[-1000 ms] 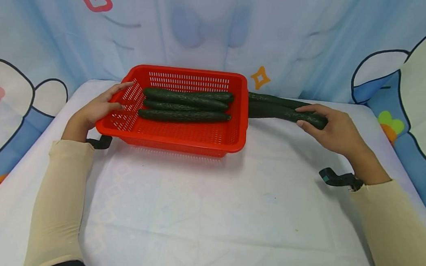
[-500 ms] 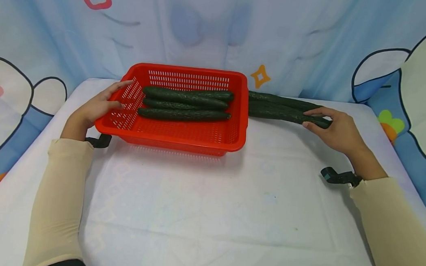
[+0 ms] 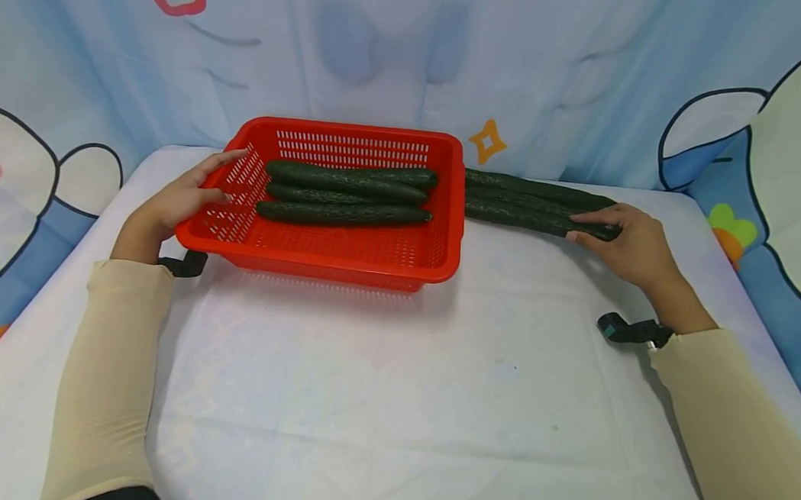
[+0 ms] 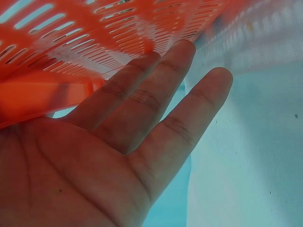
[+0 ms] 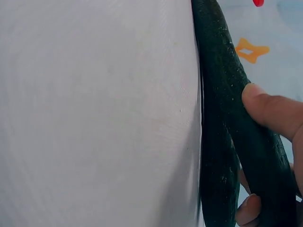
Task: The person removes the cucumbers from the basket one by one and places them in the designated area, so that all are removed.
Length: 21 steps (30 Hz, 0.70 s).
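Observation:
A red slotted plastic basket (image 3: 317, 264) holds several dark green cucumbers (image 3: 344, 214) lying lengthwise. My left hand (image 3: 183, 198) grips its left end, thumb and index finger over the rim. In the left wrist view the other fingers (image 4: 180, 127) stretch beneath the rim, against the basket's outer slotted wall (image 4: 128, 38). To the right of the basket, more cucumbers (image 3: 542, 188) lie side by side on the table, their left ends hidden behind its rim. My right hand (image 3: 628, 241) pinches the right end of the front cucumber (image 5: 255, 142) between thumb and fingers.
A white cloth covers the table (image 3: 377, 401). Behind it hangs a blue printed curtain (image 3: 412, 52), with cartoon-print cloth (image 3: 787, 228) along both sides. A black wrist camera (image 3: 626, 330) sits on the right wrist, another (image 3: 185, 264) on the left.
My right hand has shifted slightly right with the front cucumber's end, and the cucumbers beside the basket now lie more spread out. My left hand stays at the basket.

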Tool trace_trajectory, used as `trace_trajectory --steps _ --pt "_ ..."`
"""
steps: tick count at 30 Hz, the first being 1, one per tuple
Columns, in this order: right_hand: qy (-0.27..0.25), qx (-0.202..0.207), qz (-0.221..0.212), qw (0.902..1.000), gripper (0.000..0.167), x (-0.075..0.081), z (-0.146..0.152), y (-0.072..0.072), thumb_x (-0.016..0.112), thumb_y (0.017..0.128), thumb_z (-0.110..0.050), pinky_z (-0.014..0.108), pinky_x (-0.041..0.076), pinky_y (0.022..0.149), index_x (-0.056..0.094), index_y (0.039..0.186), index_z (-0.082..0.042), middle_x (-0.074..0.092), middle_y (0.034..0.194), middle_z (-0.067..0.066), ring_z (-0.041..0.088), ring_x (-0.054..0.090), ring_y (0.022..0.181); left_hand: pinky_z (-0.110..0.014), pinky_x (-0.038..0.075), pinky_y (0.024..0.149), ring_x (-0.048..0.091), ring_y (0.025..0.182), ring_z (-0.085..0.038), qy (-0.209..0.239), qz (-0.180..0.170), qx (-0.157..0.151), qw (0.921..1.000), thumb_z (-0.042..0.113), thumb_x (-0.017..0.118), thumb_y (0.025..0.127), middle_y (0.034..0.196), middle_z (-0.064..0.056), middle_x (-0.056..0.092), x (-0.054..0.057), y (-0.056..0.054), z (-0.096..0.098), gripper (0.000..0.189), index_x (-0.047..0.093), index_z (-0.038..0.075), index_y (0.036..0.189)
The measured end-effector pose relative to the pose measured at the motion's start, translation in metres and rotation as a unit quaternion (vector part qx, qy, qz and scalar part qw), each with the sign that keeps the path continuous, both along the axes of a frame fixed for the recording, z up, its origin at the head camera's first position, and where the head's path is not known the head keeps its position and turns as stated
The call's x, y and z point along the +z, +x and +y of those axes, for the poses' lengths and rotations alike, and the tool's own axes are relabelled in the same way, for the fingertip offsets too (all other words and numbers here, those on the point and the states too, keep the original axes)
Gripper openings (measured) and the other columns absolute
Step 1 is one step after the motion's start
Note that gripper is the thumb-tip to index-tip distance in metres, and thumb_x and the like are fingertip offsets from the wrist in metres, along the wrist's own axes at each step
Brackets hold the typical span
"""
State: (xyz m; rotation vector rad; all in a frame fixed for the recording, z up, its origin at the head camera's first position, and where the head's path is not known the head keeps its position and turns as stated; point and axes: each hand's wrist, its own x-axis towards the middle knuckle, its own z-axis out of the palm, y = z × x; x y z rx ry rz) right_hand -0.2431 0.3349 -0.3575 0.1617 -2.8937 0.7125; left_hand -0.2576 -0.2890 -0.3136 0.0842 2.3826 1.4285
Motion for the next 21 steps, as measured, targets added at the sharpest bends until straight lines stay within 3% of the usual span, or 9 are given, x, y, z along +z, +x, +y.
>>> trace_trajectory --steps 2,6,11,21 --pt "0.002 0.009 0.009 0.9999 0.043 -0.0002 0.0001 -0.0004 0.072 0.09 -0.034 0.062 0.044 0.088 0.069 0.123 -0.007 0.055 0.13 0.026 0.047 0.048 0.119 -0.03 0.06 0.078 0.067 0.088 -0.014 0.004 -0.001 0.001 1.0 0.014 0.044 0.102 0.151 -0.015 0.027 0.0004 0.0002 0.0003 0.068 0.017 0.051 0.153" --pt "0.01 0.023 0.002 0.9997 0.039 -0.0002 0.002 -0.0014 0.072 0.09 -0.027 0.06 0.043 0.086 0.068 0.124 -0.008 0.054 0.128 0.026 0.045 0.049 0.114 -0.029 0.06 0.077 0.068 0.088 -0.014 0.009 0.0 0.003 1.0 0.013 0.044 0.101 0.151 -0.014 0.028 0.0011 0.0008 0.001 0.069 0.017 0.049 0.153" --pt "0.021 0.045 -0.03 0.9983 0.039 0.0003 0.0072 -0.0021 0.07 0.089 -0.016 0.065 0.04 0.095 0.065 0.128 -0.009 0.051 0.135 0.028 0.047 0.047 0.12 -0.029 0.06 0.077 0.067 0.089 -0.014 0.016 -0.001 0.0 0.9999 0.013 0.044 0.101 0.152 -0.015 0.027 0.0014 0.001 0.0016 0.069 0.017 0.048 0.154" --pt "0.033 0.044 -0.044 0.9975 0.038 0.0016 0.0089 -0.0036 0.069 0.09 -0.018 0.071 0.031 0.105 0.066 0.128 -0.012 0.05 0.139 0.03 0.052 0.041 0.131 -0.028 0.06 0.077 0.068 0.088 -0.014 0.016 -0.004 0.002 0.9999 0.013 0.043 0.101 0.153 -0.014 0.026 0.0016 0.001 0.0018 0.069 0.016 0.048 0.154"
